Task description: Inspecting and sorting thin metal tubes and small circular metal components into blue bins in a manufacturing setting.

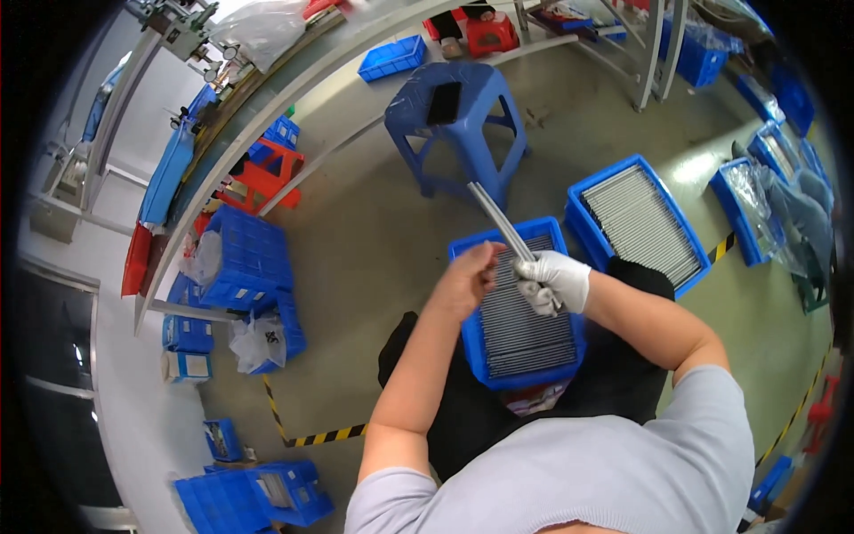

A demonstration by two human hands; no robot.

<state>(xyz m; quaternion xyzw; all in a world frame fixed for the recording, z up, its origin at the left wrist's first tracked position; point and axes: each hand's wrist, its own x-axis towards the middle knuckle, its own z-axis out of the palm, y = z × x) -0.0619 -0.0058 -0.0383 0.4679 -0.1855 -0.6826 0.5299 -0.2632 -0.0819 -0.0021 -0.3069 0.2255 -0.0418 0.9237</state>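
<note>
My right hand point(553, 280), in a white glove, is closed round a small bundle of thin silvery metal rods point(498, 218). The bundle slants up and to the left, away from me. Close beside its lower part is my bare left hand point(470, 278), fingers curled in; whether anything is between them is hidden. Both hands are above a blue crate point(479, 349) between my knees. Many similar rods point(525, 334) lie in it side by side, crosswise.
To the right, a second blue crate point(578, 222) holds more rods. Ahead stands a blue plastic stool point(485, 116) with a black phone-like slab point(444, 103) on it. A workbench point(267, 107) runs along the left, with stacked blue crates point(253, 258) beneath. Striped tape point(329, 437) marks the floor.
</note>
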